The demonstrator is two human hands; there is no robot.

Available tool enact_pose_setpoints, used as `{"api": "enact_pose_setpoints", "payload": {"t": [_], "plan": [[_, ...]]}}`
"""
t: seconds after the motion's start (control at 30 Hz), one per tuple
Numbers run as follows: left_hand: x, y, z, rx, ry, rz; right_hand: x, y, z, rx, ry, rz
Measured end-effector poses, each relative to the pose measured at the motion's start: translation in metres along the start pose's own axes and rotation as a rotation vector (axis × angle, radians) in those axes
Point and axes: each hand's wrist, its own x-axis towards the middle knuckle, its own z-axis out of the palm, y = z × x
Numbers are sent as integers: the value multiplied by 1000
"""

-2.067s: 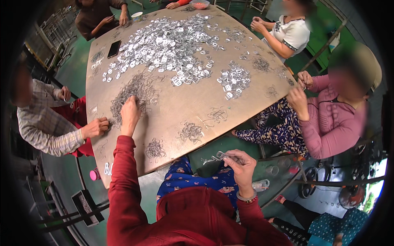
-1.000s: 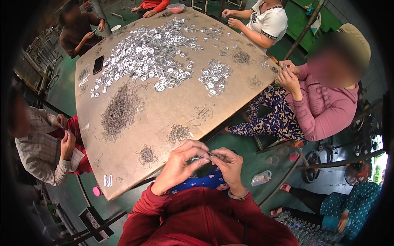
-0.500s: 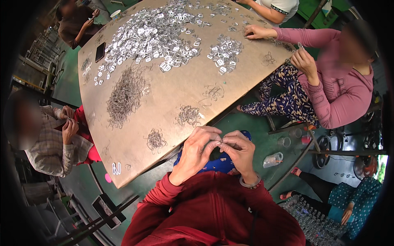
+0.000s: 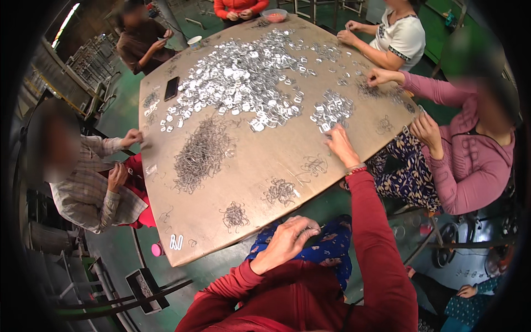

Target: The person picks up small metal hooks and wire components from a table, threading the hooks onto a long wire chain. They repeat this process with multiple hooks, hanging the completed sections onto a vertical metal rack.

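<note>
My right hand (image 4: 342,145) reaches over the table, its fingers stretched to the near edge of a small pile of flat silver metal buckles (image 4: 332,108). The fingertips touch or nearly touch the nearest pieces; no held piece shows. Over my lap, just off the table's near edge, my left hand (image 4: 286,242) is closed with thumb and fingers together. Whatever it may pinch is hidden or too small to make out. Small heaps of thin bent wire pieces (image 4: 280,191) and more wire pieces (image 4: 235,216) lie on the table (image 4: 254,157) between my hands and the left corner.
A large heap of buckles (image 4: 238,77) covers the far middle, with a large wire heap (image 4: 202,152) nearer. A phone (image 4: 172,88) lies at left, two white oblong pieces (image 4: 176,242) at the near corner. Co-workers sit around; a pink-sleeved one's hand (image 4: 385,76) works at right.
My hands were together above my lap; the right has moved forward to the small buckle pile, the left stayed back. The view has shifted. The left-hand co-worker's one hand has moved to the table edge.
</note>
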Motion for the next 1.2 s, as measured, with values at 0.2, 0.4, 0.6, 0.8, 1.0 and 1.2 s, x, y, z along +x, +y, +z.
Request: {"api": "enact_pose_setpoints", "payload": {"t": [0.2, 0.4, 0.6, 0.8, 1.0, 1.2], "plan": [[-4, -3, 2, -48, 11, 64, 5, -3, -24, 142, 62, 118], [1, 3, 8, -93, 41, 234, -39, -72, -87, 1349, 28, 443], [8, 8, 13, -69, 55, 219, -106, -110, -133, 1281, -230, 377], [7, -8, 9, -21, 87, 202, -136, -120, -122, 1207, -184, 395], [6, -19, 14, -6, 115, 247, -162, -162, -143, 978, -144, 345], [11, -17, 16, 40, 156, 219, -176, -167, -135, 913, 64, 375]]}}
